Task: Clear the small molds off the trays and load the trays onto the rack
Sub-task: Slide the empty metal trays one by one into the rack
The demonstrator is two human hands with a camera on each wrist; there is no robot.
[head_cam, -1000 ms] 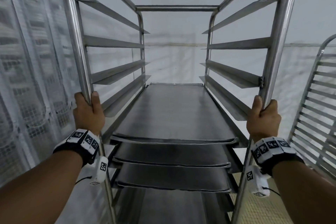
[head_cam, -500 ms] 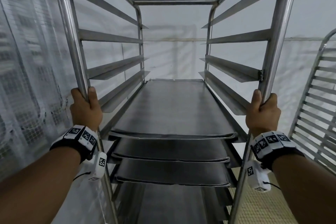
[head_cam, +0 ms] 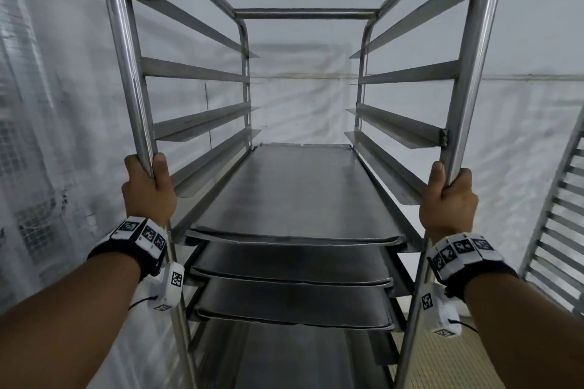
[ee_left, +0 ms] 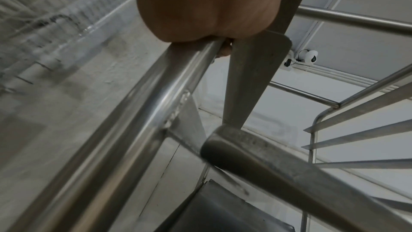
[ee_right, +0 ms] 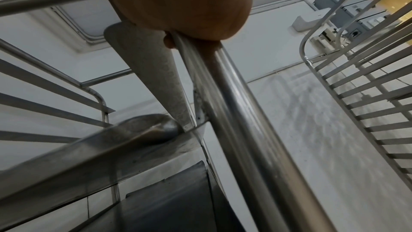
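Grip: left hand (head_cam: 147,191) and right hand (head_cam: 447,199) each clasp a front post of the rack (head_cam: 124,57).
Change: rack has shifted slightly in view; hands unmoved.
Trays (head_cam: 294,193): loaded, no molds visible.
Meaning: loading looks done; rack likely being wheeled.

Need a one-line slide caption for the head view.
Both hands, left hand and right hand, grip the rack uprights; three trays loaded.

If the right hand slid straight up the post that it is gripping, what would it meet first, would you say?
Probably the lowest empty runner, whose front end joins the rack's post just above the right hand. The thumb already lies close beside it in the right wrist view; the exact gap is unclear.
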